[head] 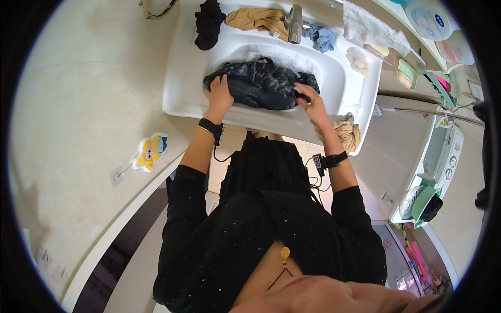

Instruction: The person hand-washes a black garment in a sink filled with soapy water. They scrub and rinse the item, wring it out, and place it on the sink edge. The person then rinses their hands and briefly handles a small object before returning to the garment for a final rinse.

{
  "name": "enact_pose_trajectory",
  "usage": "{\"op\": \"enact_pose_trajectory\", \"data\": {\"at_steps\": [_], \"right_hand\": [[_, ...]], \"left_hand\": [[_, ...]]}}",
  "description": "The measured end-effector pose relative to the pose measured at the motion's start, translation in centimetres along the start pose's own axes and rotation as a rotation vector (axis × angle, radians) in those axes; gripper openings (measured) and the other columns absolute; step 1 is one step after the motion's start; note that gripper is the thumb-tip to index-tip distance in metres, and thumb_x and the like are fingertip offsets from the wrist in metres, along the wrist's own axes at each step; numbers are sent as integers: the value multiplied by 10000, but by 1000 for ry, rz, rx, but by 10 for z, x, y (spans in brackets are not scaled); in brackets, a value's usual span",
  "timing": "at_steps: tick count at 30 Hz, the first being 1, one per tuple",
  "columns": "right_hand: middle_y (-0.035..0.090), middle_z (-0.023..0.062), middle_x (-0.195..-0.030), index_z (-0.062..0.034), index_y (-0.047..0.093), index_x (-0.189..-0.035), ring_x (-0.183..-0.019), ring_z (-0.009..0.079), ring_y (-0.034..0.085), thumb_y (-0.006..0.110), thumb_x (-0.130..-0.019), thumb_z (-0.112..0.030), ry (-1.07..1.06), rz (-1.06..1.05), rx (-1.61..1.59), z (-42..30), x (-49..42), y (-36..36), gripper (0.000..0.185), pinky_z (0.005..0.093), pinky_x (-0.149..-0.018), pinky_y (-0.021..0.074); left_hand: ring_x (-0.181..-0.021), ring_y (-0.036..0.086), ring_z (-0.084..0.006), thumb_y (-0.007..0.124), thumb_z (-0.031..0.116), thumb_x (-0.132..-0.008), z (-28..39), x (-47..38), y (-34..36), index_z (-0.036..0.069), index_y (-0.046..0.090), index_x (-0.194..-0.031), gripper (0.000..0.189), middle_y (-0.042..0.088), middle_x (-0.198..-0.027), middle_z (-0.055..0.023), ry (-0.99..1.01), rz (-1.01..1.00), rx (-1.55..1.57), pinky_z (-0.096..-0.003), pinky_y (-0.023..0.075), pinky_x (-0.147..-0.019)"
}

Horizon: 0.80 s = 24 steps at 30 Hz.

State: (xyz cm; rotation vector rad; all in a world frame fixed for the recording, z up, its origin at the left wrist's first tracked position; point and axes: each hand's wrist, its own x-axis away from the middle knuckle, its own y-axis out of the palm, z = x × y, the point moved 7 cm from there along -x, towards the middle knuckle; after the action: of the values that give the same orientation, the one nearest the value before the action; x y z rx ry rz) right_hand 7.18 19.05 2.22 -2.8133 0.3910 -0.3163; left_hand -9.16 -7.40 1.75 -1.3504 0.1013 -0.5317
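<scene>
A wet black garment [258,84], streaked with suds, lies bunched across the front of the white washbasin [174,86]. My left hand [220,95] grips its left end, fingertips over the cloth. At the other end, my right hand [312,102] has curled fingers and thumb around a dark fold, slightly blurred. White foam [289,54] covers the water behind the garment. Above the bowl stands a chrome faucet [295,23].
Along the basin's back rim lie a black cloth [208,25], a tan cloth [254,19] and a blue cloth [323,38]. Beige fabric [346,135] sits on the front right corner. A white towel [372,27] hangs at right, near a green soap dish [407,74] and a washing machine [438,152].
</scene>
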Motion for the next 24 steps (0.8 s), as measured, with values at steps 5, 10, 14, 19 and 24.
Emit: {"op": "enact_pose_trajectory", "data": {"at_steps": [5,10,14,19,24], "right_hand": [[568,162,-1235,-66,632,-1116,-1092,257,585,738,-774,-104,322,127,21,96,-32,2,360,341,-883,483],[584,148,-1039,-116,648,-1010,-1029,344,545,772,-731,-266,181,120,718,76,-35,76,340,397,-903,452],[668,131,-925,-110,678,-995,-957,302,609,726,-798,-305,258,-101,293,88,-25,81,282,393,-855,471],[705,140,-899,-24,662,-1041,-853,262,676,605,-915,-315,347,15,261,96,-20,52,322,350,-769,500],[668,156,-927,56,636,-1015,-903,248,624,570,-902,-198,460,-29,7,78,-29,84,286,329,-791,466]], "left_hand": [[-1295,370,-287,698,149,-741,58,10,-2,105,451,-1349,658,428,-1342,-129,124,107,-82,-625,246,-965],[-1146,507,-405,612,357,-885,118,0,61,45,457,-1333,567,494,-1308,-190,62,-125,429,-487,434,-904],[-982,582,-439,606,321,-899,84,-22,98,6,549,-1194,435,591,-1169,-196,-184,-243,527,-484,460,-820],[-879,633,-218,511,231,-981,59,-8,104,54,605,-1093,229,646,-1019,-50,-606,-345,1768,-394,503,-798],[-1022,629,-231,442,174,-994,87,4,94,28,581,-1176,272,644,-1116,-99,-675,-482,2205,-383,488,-955]]}}
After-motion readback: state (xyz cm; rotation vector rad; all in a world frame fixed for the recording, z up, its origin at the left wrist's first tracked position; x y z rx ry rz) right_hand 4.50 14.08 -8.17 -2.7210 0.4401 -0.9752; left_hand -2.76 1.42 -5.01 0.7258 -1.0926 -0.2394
